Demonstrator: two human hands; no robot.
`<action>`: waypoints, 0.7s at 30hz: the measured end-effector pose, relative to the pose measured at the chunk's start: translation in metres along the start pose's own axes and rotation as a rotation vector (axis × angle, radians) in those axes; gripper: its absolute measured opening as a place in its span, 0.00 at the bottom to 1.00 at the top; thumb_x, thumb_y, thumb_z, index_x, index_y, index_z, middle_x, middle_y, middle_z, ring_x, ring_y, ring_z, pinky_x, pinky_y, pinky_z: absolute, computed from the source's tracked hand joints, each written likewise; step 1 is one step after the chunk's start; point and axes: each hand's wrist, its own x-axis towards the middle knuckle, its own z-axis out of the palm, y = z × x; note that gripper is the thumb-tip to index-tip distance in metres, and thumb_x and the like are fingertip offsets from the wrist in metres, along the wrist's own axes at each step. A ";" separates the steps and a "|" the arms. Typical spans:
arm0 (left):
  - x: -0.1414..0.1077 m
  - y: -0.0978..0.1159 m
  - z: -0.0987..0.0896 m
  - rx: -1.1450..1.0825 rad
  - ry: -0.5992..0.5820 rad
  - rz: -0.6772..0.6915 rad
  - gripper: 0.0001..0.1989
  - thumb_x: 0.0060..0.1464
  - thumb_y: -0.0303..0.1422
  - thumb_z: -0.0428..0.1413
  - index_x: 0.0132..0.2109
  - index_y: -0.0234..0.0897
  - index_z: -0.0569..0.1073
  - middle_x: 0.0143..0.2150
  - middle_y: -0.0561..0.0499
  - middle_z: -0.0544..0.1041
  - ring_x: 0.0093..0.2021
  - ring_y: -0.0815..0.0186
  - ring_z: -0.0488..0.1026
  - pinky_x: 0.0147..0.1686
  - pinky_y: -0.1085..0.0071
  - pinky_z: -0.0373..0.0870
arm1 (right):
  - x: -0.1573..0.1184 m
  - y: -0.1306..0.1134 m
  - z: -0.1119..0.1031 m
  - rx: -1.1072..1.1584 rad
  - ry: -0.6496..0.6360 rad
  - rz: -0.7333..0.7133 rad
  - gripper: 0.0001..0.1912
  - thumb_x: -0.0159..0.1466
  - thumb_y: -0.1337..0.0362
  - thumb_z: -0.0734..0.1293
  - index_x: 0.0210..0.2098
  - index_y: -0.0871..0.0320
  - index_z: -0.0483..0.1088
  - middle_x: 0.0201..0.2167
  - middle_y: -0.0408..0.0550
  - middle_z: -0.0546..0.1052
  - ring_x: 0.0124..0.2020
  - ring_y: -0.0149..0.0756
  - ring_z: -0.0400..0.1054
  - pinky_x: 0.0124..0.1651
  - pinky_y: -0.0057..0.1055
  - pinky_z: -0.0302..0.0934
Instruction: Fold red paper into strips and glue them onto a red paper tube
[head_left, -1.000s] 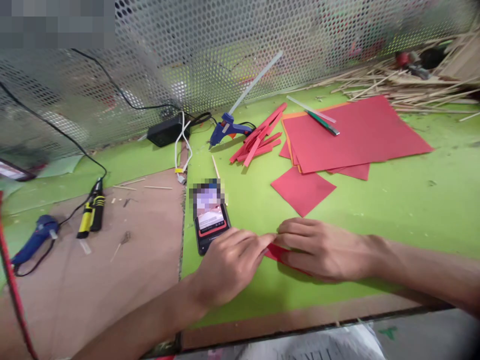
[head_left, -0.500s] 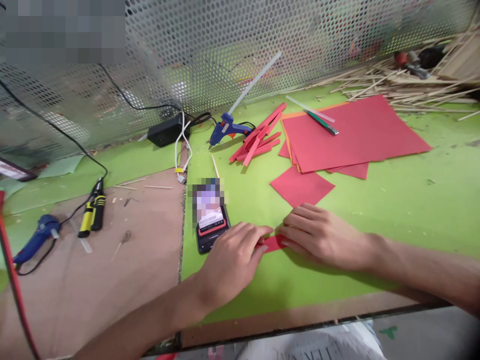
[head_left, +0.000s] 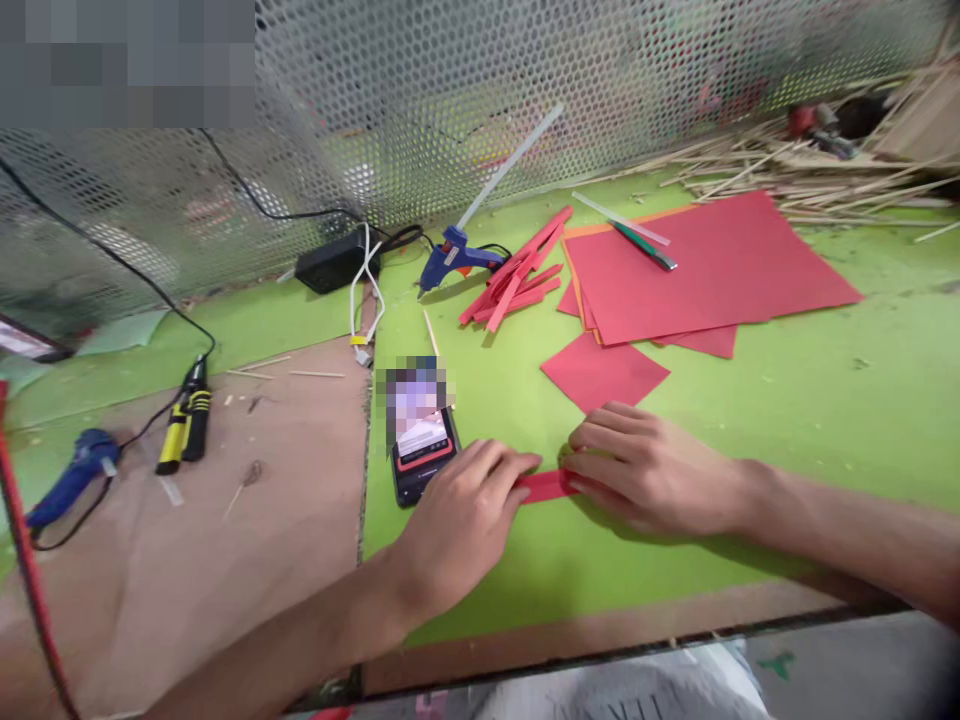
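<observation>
A narrow red paper strip (head_left: 544, 487) lies low over the green table surface, stretched between my two hands. My left hand (head_left: 469, 520) pinches its left end, thumb and fingers together. My right hand (head_left: 641, 470) has its fingers curled over the other end, which is hidden beneath them. Just beyond my right fingertips rests a red paper square (head_left: 604, 372). A phone (head_left: 421, 445) with a lit screen lies beside my left hand. Farther back are a pile of folded red strips (head_left: 517, 275) and a stack of red sheets (head_left: 720, 270).
A blue glue gun (head_left: 454, 258) with a long glue stick stands behind the phone. On the sheets lies a green cutter (head_left: 643, 244). Yellow-black pliers (head_left: 184, 425) and another blue glue gun (head_left: 79, 475) are at left. Thin wooden sticks (head_left: 772, 180) heap up at back right.
My hands have shifted slightly apart along the strip, and a little more of its red length shows between them. The other things on the table stay put.
</observation>
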 end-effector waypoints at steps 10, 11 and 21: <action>-0.002 -0.001 0.000 0.192 0.131 0.236 0.06 0.68 0.23 0.57 0.49 0.31 0.78 0.39 0.48 0.77 0.37 0.61 0.74 0.39 0.62 0.71 | 0.001 -0.001 -0.010 -0.217 0.049 -0.254 0.14 0.75 0.73 0.62 0.35 0.63 0.75 0.30 0.50 0.74 0.31 0.38 0.64 0.38 0.38 0.55; -0.003 0.000 -0.001 0.247 0.137 0.291 0.06 0.68 0.23 0.57 0.50 0.29 0.78 0.39 0.47 0.78 0.37 0.60 0.74 0.38 0.62 0.71 | 0.001 -0.001 -0.011 -0.236 0.049 -0.294 0.14 0.75 0.73 0.62 0.34 0.62 0.75 0.29 0.49 0.74 0.31 0.38 0.63 0.37 0.39 0.54; -0.005 0.003 0.001 0.219 0.107 0.300 0.03 0.67 0.25 0.60 0.46 0.31 0.79 0.37 0.48 0.78 0.35 0.61 0.73 0.35 0.61 0.69 | -0.002 -0.005 -0.002 -0.069 0.002 -0.143 0.17 0.75 0.71 0.63 0.28 0.58 0.69 0.27 0.45 0.69 0.29 0.37 0.57 0.34 0.38 0.48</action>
